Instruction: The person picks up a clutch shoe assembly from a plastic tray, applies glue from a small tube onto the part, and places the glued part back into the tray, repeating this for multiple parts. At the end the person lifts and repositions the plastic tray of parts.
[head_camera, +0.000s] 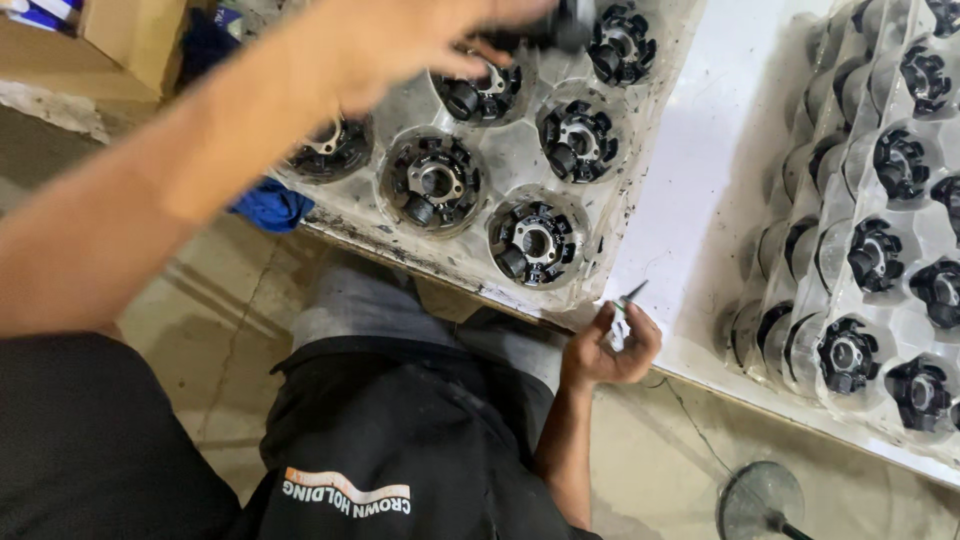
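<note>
Black part (560, 25) | pinched in blurred left hand (400, 40) | above clear tray (520, 160)

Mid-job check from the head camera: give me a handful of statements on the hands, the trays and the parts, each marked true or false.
1. The left hand reaches over the clear plastic tray of black round parts. True.
2. The right hand is empty. False: it holds a small thin tool, resting near the table edge.
3. The stack of trays at the right is empty. False: black round parts sit in its pockets.
4. A blue cloth lies under the near tray's corner. True.
5. The left hand grips a part firmly. False: it is blurred; whether it holds anything cannot be told.
</note>
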